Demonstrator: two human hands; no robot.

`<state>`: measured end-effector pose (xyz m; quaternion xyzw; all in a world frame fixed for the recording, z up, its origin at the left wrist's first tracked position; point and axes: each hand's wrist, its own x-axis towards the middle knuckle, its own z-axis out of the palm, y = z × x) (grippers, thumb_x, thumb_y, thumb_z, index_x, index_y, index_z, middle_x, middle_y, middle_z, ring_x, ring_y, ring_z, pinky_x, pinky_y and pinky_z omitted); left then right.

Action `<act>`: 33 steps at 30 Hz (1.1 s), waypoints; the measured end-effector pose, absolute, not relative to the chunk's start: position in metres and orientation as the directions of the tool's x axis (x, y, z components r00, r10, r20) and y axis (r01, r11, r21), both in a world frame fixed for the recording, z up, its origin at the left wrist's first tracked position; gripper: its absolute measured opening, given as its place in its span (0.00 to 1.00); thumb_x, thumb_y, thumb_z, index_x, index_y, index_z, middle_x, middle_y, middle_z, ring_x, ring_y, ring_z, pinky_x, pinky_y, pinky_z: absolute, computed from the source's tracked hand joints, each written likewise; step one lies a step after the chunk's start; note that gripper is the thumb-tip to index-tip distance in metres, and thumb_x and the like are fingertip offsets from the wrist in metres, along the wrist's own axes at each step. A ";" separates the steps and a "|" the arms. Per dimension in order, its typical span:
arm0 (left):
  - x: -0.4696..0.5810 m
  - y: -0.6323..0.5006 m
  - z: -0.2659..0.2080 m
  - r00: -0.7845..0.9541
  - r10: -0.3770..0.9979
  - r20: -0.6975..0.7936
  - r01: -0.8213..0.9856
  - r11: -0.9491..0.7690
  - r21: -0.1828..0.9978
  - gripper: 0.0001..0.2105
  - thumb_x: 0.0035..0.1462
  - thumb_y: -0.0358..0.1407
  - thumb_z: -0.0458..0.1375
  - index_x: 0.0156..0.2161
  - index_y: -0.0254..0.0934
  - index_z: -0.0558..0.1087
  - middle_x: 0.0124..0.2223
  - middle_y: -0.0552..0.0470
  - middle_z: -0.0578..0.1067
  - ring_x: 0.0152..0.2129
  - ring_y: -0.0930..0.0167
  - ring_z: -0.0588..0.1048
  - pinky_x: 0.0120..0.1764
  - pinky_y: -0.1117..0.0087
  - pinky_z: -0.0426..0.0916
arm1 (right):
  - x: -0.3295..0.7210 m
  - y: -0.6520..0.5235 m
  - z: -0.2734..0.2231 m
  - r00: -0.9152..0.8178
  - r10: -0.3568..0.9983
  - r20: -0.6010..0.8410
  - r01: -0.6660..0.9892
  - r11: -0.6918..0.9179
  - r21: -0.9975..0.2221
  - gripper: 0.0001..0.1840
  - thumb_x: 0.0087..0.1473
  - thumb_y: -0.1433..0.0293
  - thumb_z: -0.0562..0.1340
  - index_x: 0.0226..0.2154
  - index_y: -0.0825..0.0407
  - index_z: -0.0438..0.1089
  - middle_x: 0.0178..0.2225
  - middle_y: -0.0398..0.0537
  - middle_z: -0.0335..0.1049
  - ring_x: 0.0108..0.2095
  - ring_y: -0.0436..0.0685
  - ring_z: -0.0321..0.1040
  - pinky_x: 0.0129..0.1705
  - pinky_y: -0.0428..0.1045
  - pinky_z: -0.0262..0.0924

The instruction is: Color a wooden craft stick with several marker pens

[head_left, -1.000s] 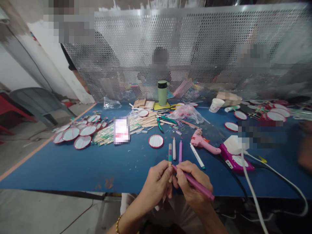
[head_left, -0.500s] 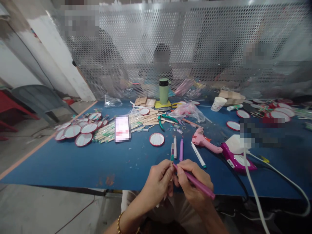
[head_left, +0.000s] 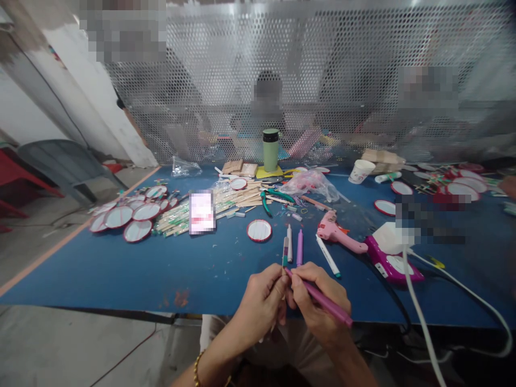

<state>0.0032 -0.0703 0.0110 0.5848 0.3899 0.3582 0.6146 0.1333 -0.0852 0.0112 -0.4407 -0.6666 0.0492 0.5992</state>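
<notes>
Near the table's front edge, my left hand point(head_left: 264, 295) pinches a thin wooden stick point(head_left: 285, 255) that points away from me and carries purple and green bands. My right hand point(head_left: 322, 301) is closed round a pink-purple marker pen point(head_left: 328, 303), its tip against the stick beside my left fingertips. Just beyond lie a grey-white marker point(head_left: 289, 244), a purple marker point(head_left: 300, 247) and a white marker with a green end point(head_left: 328, 257). A round white disc with a red rim point(head_left: 259, 230) lies further back.
A pink glue gun point(head_left: 341, 234) and a magenta device point(head_left: 391, 263) with cables lie right. Left are red-rimmed discs point(head_left: 119, 216), coloured sticks point(head_left: 173, 217) and a lit phone point(head_left: 202, 212). Behind stand a green tumbler point(head_left: 271, 151), a paper cup point(head_left: 362, 172) and a perforated metal screen point(head_left: 226, 64).
The marker in my right hand has shifted very slightly, its back end a little up and to the left. My left hand holds the stick in the same place.
</notes>
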 end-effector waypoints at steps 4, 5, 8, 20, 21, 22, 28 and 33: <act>0.003 -0.070 0.012 0.442 0.894 -0.076 0.018 0.076 0.997 0.17 0.63 0.50 0.50 0.29 0.40 0.60 0.15 0.62 0.64 0.08 0.79 0.61 0.13 0.80 0.54 | 0.133 -0.085 0.013 0.098 0.641 0.762 0.532 0.613 -0.584 0.08 0.58 0.77 0.60 0.30 0.51 0.70 0.23 0.42 0.73 0.23 0.48 0.71 0.27 0.42 0.67; 0.003 -0.070 0.012 0.444 0.893 -0.076 0.016 0.077 0.997 0.18 0.63 0.51 0.50 0.29 0.40 0.60 0.15 0.62 0.64 0.08 0.79 0.61 0.13 0.80 0.54 | 0.133 -0.085 0.014 0.099 0.642 0.761 0.529 0.613 -0.587 0.08 0.58 0.78 0.59 0.30 0.51 0.70 0.23 0.42 0.73 0.23 0.48 0.71 0.27 0.42 0.67; 0.003 -0.070 0.013 0.445 0.893 -0.071 0.013 0.073 0.997 0.17 0.63 0.50 0.50 0.29 0.40 0.60 0.15 0.63 0.63 0.08 0.79 0.61 0.13 0.80 0.54 | 0.133 -0.086 0.015 0.110 0.645 0.757 0.516 0.613 -0.598 0.08 0.58 0.78 0.60 0.30 0.51 0.70 0.23 0.41 0.72 0.23 0.48 0.70 0.26 0.41 0.66; 0.004 -0.069 0.013 0.454 0.889 -0.062 0.008 0.066 0.998 0.16 0.64 0.49 0.50 0.30 0.40 0.60 0.15 0.63 0.63 0.08 0.79 0.60 0.13 0.80 0.54 | 0.133 -0.086 0.013 0.098 0.651 0.753 0.530 0.607 -0.593 0.07 0.58 0.77 0.59 0.31 0.51 0.71 0.23 0.41 0.72 0.22 0.48 0.70 0.26 0.42 0.66; 0.003 -0.069 0.013 0.452 0.889 -0.066 0.010 0.069 0.998 0.17 0.64 0.49 0.50 0.30 0.40 0.60 0.15 0.63 0.64 0.08 0.79 0.61 0.13 0.80 0.54 | 0.132 -0.086 0.014 0.100 0.650 0.753 0.535 0.603 -0.592 0.07 0.58 0.77 0.59 0.31 0.51 0.71 0.23 0.42 0.72 0.22 0.48 0.70 0.26 0.42 0.67; 0.003 -0.069 0.013 0.452 0.889 -0.070 0.011 0.073 0.997 0.17 0.64 0.50 0.50 0.30 0.40 0.60 0.15 0.63 0.64 0.08 0.79 0.61 0.13 0.80 0.54 | 0.132 -0.086 0.015 0.105 0.648 0.755 0.539 0.601 -0.590 0.07 0.58 0.77 0.59 0.30 0.51 0.70 0.23 0.42 0.73 0.23 0.49 0.71 0.26 0.42 0.67; 0.004 -0.070 0.012 0.447 0.891 -0.077 0.007 0.082 0.997 0.18 0.63 0.52 0.50 0.29 0.40 0.60 0.15 0.63 0.64 0.08 0.79 0.61 0.13 0.80 0.54 | 0.132 -0.086 0.015 0.110 0.661 0.742 0.521 0.598 -0.610 0.08 0.58 0.77 0.59 0.30 0.51 0.71 0.23 0.41 0.73 0.22 0.48 0.71 0.26 0.42 0.67; 0.004 -0.070 0.012 0.444 0.893 -0.078 0.008 0.083 0.997 0.18 0.62 0.52 0.51 0.29 0.40 0.60 0.15 0.63 0.63 0.08 0.79 0.60 0.13 0.80 0.54 | 0.132 -0.085 0.013 0.105 0.644 0.757 0.521 0.613 -0.594 0.08 0.58 0.77 0.60 0.30 0.51 0.71 0.22 0.41 0.72 0.22 0.48 0.70 0.26 0.42 0.66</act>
